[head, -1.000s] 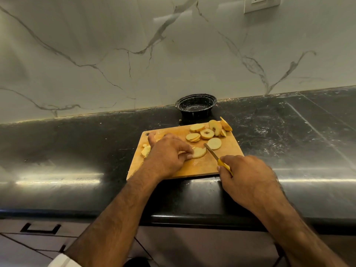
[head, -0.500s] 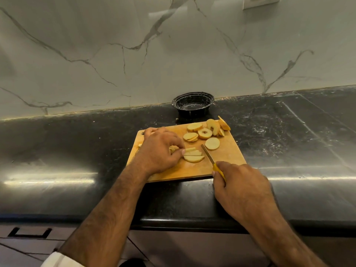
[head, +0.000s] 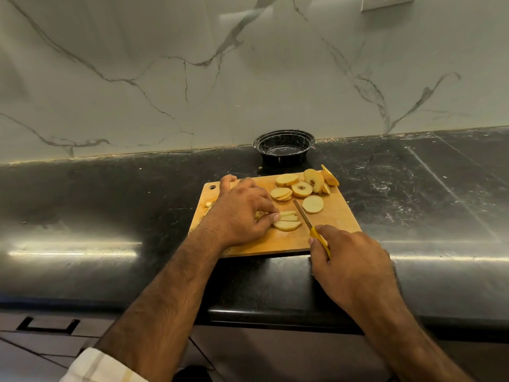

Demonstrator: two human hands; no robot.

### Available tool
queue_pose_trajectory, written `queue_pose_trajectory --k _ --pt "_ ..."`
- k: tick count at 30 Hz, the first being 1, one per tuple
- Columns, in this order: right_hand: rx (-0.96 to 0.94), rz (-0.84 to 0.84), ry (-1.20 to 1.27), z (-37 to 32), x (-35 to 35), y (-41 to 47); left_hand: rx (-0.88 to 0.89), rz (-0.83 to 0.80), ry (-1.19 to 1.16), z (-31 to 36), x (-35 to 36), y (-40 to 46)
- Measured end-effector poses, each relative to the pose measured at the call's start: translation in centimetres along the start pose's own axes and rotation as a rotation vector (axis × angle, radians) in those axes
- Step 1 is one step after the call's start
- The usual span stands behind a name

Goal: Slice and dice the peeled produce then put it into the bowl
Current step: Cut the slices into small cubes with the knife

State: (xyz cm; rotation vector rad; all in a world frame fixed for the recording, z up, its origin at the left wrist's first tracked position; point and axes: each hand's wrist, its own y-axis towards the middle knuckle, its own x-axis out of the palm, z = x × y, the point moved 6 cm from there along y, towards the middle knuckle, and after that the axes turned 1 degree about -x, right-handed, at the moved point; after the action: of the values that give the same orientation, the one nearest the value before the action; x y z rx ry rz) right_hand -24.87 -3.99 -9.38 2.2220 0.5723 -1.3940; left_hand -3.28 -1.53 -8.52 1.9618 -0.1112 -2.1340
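Observation:
A wooden cutting board lies on the black counter. Several round pale slices of peeled fruit sit at its far right, one flat round slice closer in. My left hand rests on the board, its fingertips pinching a slice cut into strips. My right hand grips a yellow-handled knife, whose blade lies just right of the strips. A black bowl stands behind the board against the wall. Small cut bits lie at the board's left edge.
The marble wall rises right behind the bowl. The counter's front edge runs below my wrists, with drawer fronts and a black handle beneath. A socket plate sits high on the wall at right.
The slice under my left fingers has been cut into strips. The knife has drawn slightly back to the right of them. The camera view has shifted a little.

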Motion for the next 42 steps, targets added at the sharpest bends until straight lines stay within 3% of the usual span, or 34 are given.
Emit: queue_pose_trajectory --k 3,7,19,24,32,42 --pt "0.002 0.004 0.0 0.0 0.1 0.0 -0.006 0.042 -0.011 0.0 0.0 0.0" --pt "0.007 0.006 0.007 0.0 0.1 0.0 -0.04 0.076 -0.209 0.1 0.1 0.2" --pt "0.017 0.029 0.027 0.2 0.2 -0.2 -0.027 0.005 0.072 0.9 0.0 1.5" --pt "0.026 0.019 0.001 0.2 0.1 -0.3 -0.055 0.074 -0.141 -0.6 0.4 -0.1" --pt "-0.043 -0.029 0.007 -0.5 0.4 0.0 -0.07 0.053 -0.325 -0.4 0.4 -0.6" --pt "-0.034 -0.036 0.001 -0.4 0.3 0.1 -0.077 0.032 -0.316 -0.3 0.7 -0.4"
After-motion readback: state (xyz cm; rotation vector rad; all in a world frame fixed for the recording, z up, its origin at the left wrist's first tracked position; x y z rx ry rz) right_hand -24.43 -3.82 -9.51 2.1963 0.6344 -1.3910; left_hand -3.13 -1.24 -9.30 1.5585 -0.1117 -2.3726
